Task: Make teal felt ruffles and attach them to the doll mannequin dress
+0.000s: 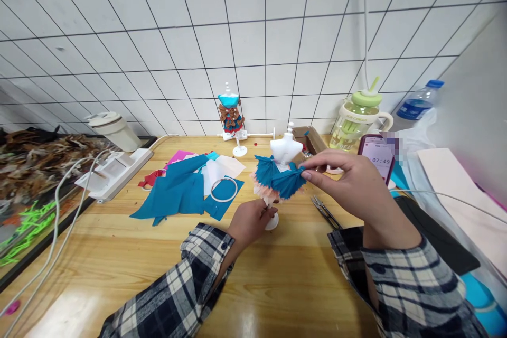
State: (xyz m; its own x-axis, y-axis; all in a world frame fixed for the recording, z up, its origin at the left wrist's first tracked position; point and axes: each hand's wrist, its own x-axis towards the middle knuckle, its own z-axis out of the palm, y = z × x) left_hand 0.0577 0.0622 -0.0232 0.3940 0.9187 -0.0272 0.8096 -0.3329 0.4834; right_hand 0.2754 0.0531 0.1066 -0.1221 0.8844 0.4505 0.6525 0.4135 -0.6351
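A small white mannequin (pixel 285 149) stands upright near the middle of the table. Around its waist is a pleated teal paper skirt (pixel 288 184), with a ruffled peach layer (pixel 266 191) beneath. My left hand (pixel 252 222) is closed round the mannequin's thin stand, below the skirt and above the round white base (pixel 271 222). With thumb and forefinger, my right hand (pixel 348 182) pinches the right edge of the teal skirt near the waist.
Teal paper sheets (pixel 174 190) and a metal ring (pixel 224 189) lie left of the mannequin. Behind stands a second dressed mannequin (pixel 230 116). Thread snips (pixel 326 213), a phone (pixel 377 156) and a jug (pixel 356 121) are to the right; a power strip (pixel 114 171) sits left.
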